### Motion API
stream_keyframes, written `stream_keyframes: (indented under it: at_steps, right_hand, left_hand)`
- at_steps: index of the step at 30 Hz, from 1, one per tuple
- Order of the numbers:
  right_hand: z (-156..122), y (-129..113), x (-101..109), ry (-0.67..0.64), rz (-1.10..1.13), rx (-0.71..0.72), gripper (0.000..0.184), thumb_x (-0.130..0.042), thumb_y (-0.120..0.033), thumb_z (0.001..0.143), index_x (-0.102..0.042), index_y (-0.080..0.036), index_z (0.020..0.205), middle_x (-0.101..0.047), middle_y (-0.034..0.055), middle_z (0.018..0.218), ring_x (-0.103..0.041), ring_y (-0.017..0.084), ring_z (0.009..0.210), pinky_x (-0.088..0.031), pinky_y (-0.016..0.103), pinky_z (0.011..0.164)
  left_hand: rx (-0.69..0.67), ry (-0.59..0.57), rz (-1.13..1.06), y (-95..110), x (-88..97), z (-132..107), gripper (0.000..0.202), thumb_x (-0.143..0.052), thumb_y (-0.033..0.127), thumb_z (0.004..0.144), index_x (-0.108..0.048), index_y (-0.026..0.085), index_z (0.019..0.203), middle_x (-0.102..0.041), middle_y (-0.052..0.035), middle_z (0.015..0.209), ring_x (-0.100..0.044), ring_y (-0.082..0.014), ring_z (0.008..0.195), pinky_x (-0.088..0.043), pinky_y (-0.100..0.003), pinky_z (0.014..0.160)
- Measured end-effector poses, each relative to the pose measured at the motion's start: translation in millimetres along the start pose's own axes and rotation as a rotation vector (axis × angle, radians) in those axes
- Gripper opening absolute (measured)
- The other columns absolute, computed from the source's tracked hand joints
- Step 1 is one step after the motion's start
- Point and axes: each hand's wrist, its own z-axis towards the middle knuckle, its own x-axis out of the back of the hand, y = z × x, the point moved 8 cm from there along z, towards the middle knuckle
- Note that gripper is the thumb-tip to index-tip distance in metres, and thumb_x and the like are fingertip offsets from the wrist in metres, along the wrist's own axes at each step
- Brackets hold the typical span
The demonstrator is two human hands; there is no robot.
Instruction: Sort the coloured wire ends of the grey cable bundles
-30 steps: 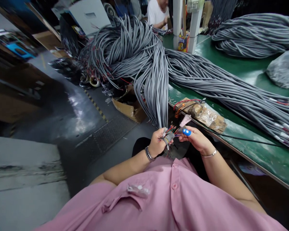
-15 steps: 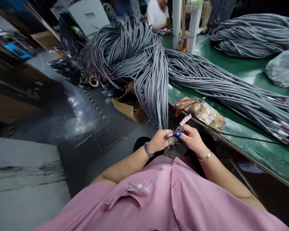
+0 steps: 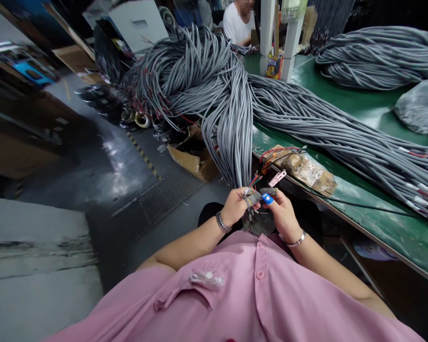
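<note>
My left hand (image 3: pixel 235 205) is closed around the end of a grey cable, its fingertips in grey finger covers. Loose coloured wires (image 3: pixel 256 179) fan upward out of its grip. My right hand (image 3: pixel 283 213) meets it from the right, thumb and forefinger pinched together close to the left fingertips. A blue cover (image 3: pixel 267 198) wraps the right thumb; what lies between those fingers is hidden. Just above the right hand is a pink strip with holes (image 3: pixel 277 178); whether the hand touches it I cannot tell. Behind the hands hangs a thick bundle of grey cables (image 3: pixel 231 137).
More grey cables (image 3: pixel 317 114) lie across the green table (image 3: pixel 385 228), white-tagged ends at right. A taped wooden block (image 3: pixel 306 171) sits at the near edge. An open carton (image 3: pixel 185 159) stands on the floor. Across the table is a person in white (image 3: pixel 235 23).
The coloured wires, earlier stretched between both hands, now stand upward from my left hand. My right fingers have come in against the left fingertips. The view has shifted slightly.
</note>
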Motion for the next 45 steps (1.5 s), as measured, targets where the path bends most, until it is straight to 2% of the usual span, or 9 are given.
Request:
stream_keyframes:
  at_steps: [4,8,11,18,23,29,35,39,45]
  right_hand:
    - [0,-10,-11,-0.012,0.015,0.013,0.019,-0.073,-0.038,0.077,-0.066,-0.02,0.078,-0.063,-0.0011,0.063,-0.054,0.013,0.058,-0.046,0.027,0.059]
    - [4,-9,-13,-0.024,0.025,-0.003,0.023,-0.075,-0.04,0.073,-0.065,-0.02,0.077,-0.065,-0.0006,0.065,-0.054,0.013,0.058,-0.046,0.027,0.057]
    - [7,-4,-13,-0.016,0.007,-0.022,0.026,-0.076,-0.043,0.071,-0.066,-0.02,0.077,-0.065,0.0,0.067,-0.053,0.013,0.057,-0.046,0.027,0.056]
    - [12,0,-6,0.019,-0.03,-0.045,0.024,-0.075,-0.042,0.073,-0.069,-0.018,0.076,-0.064,-0.0012,0.061,-0.05,0.011,0.054,-0.04,0.025,0.054]
    - [12,4,2,0.077,-0.045,-0.013,0.025,-0.078,-0.041,0.07,-0.069,-0.019,0.075,-0.066,-0.0005,0.066,-0.051,0.012,0.058,-0.041,0.025,0.056]
    - [3,6,-5,-0.053,-0.055,0.025,0.021,-0.076,-0.039,0.074,-0.07,-0.02,0.078,-0.068,0.0009,0.072,-0.058,0.015,0.068,-0.048,0.029,0.068]
    - [8,8,1,-0.02,-0.033,-0.05,0.027,-0.071,-0.045,0.077,-0.067,-0.019,0.08,-0.062,-0.0013,0.069,-0.051,0.011,0.061,-0.044,0.025,0.059]
    - [14,0,-15,-0.094,0.036,-0.098,0.029,-0.072,-0.045,0.077,-0.066,-0.018,0.087,-0.062,-0.001,0.067,-0.053,0.012,0.059,-0.042,0.024,0.056]
    - [15,-6,-23,-0.022,0.081,-0.092,0.024,-0.076,-0.039,0.072,-0.063,-0.019,0.075,-0.059,-0.003,0.056,-0.051,0.011,0.052,-0.041,0.026,0.053]
  left_hand:
    - [0.013,-0.038,0.057,3,-1.1,-1,0.024,-0.07,0.035,0.077,-0.069,0.012,0.071,-0.069,-0.0054,0.064,-0.063,-0.0136,0.058,-0.051,-0.025,0.06]
    - [0.025,-0.095,0.238,10,-3.7,-4,0.02,-0.071,0.03,0.076,-0.068,0.012,0.068,-0.069,-0.0051,0.064,-0.063,-0.0132,0.059,-0.05,-0.023,0.059]
    - [-0.013,-0.082,0.314,14,-4.9,-6,0.017,-0.07,0.027,0.076,-0.068,0.012,0.068,-0.069,-0.0043,0.063,-0.063,-0.0125,0.058,-0.049,-0.021,0.057]
    - [-0.005,0.076,0.038,3,3.7,-3,0.025,-0.069,0.036,0.079,-0.066,0.013,0.068,-0.068,-0.0044,0.061,-0.063,-0.0132,0.054,-0.051,-0.024,0.056]
    - [0.022,0.135,-0.043,-2,8.8,-1,0.026,-0.072,0.037,0.076,-0.067,0.012,0.067,-0.068,-0.0045,0.06,-0.062,-0.0124,0.052,-0.049,-0.024,0.054]
    - [0.055,0.22,-0.133,-6,14.2,0,0.024,-0.073,0.035,0.073,-0.066,0.013,0.067,-0.067,-0.0032,0.057,-0.059,-0.0111,0.048,-0.048,-0.023,0.05]
    - [0.055,0.194,-0.092,-3,13.4,-1,0.028,-0.072,0.039,0.073,-0.065,0.013,0.065,-0.067,-0.0042,0.058,-0.059,-0.0113,0.048,-0.048,-0.023,0.049]
    - [0.041,0.132,-0.019,1,8.6,-4,0.026,-0.071,0.038,0.075,-0.066,0.013,0.07,-0.067,-0.0037,0.059,-0.061,-0.0117,0.051,-0.049,-0.023,0.052]
    - [0.025,0.106,0.056,6,6.6,-5,0.026,-0.071,0.036,0.076,-0.064,0.013,0.066,-0.067,-0.0035,0.058,-0.061,-0.0115,0.051,-0.049,-0.022,0.053]
